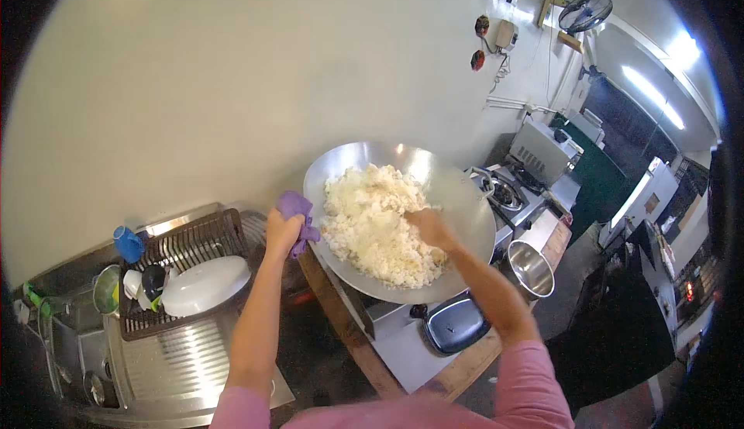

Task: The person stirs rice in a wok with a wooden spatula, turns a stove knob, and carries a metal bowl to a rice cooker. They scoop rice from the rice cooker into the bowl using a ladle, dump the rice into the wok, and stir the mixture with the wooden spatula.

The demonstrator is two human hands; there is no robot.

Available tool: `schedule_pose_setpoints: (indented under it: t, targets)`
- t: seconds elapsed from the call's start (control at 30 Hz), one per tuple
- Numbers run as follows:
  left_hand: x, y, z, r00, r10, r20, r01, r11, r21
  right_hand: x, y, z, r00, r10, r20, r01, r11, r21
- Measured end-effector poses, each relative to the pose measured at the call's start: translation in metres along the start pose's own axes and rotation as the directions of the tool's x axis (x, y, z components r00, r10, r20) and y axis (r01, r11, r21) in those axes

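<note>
A large metal wok (465,220) holds a heap of white, rice-like food (380,235). My left hand (283,234) is closed around a bunched purple cloth (295,210) against the wok's left rim. Whatever part of the rim or handle lies under the cloth is hidden. Over the right side of the heap, my right hand (430,229) reaches down to the food. Its fingers are blurred and partly hidden, so I cannot tell whether they grip a utensil.
A dish rack (190,243) with a white oval dish (207,286) stands left, beside a steel draining board (178,363). Below the wok is a dark lidded pan (456,325). A steel pot (532,268) and a gas burner (505,195) are right.
</note>
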State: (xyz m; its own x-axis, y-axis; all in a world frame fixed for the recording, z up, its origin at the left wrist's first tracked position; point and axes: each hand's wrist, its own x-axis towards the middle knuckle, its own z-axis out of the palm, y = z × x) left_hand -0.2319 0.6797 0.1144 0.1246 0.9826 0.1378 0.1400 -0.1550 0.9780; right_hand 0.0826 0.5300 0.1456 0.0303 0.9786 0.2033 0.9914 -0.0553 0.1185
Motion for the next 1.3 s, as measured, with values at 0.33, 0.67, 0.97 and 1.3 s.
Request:
schedule_pose_setpoints:
  t: [0.33, 0.67, 0.97, 1.3]
  targets:
    - [-0.017, 0.023, 0.002, 0.999, 0.041, -0.014, -0.043, 0.99, -0.136, -0.115, 0.022, -0.151, 0.946, 0.234, 0.223, -0.147, 0.925, -0.35]
    - [0.0, 0.003, 0.007, 0.992, 0.077, -0.096, -0.071, 0.996, 0.06, -0.045, -0.004, -0.003, 0.952, 0.29, 0.094, -0.283, 0.725, 0.627]
    - [-0.001, 0.0, 0.008, 0.989, 0.078, -0.128, -0.065, 0.993, 0.099, -0.05, -0.038, -0.07, 0.999, 0.007, -0.047, -0.015, 0.987, -0.158]
    - [-0.007, 0.009, 0.005, 0.99, 0.074, -0.122, -0.066, 0.996, 0.065, -0.148, 0.015, -0.153, 0.92, 0.249, 0.303, -0.239, 0.969, -0.069]
